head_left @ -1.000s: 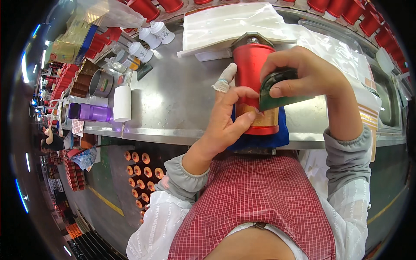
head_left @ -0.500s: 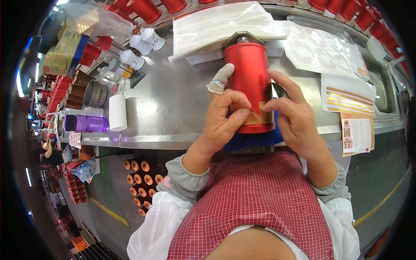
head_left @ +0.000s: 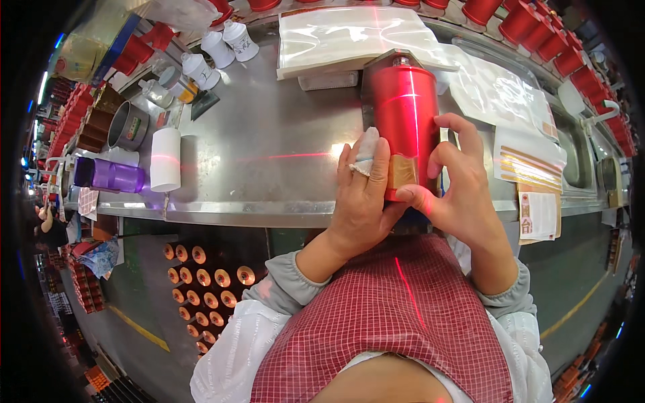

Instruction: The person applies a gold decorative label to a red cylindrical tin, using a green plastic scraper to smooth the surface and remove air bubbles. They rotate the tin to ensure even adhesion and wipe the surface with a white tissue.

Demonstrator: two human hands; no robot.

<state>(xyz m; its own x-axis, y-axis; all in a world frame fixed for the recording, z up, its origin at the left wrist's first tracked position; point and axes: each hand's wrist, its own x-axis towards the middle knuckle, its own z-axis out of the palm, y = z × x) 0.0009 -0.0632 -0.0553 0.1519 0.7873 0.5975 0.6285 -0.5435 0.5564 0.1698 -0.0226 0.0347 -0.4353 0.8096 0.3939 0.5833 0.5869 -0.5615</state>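
Note:
A glossy red bottle (head_left: 406,107) lies on a dark angular stand (head_left: 368,84), its neck pointing away from me. Near its base, a gold label (head_left: 403,171) wraps part of the surface. My left hand (head_left: 365,191) is against the bottle's left side, fingers stretched along it and thumb by the base. A white finger cot covers one of its fingertips. On the other side, my right hand (head_left: 463,178) curls around the bottle, with the thumb at the label's lower right and the fingers along the right side. Both hands hold the bottle between them.
White sheets (head_left: 349,40) lie behind the stand, and a sheet of gold strips (head_left: 531,164) is to the right. At left are a white roll (head_left: 165,160), a purple bottle (head_left: 111,174), a metal pot (head_left: 127,126) and several white bottles (head_left: 240,40). A sink (head_left: 571,151) is far right.
My left hand has let go of its pinch at the label's edge and straightened along the bottle's left side. My right thumb has moved onto the label's lower edge. Red light lines now appear.

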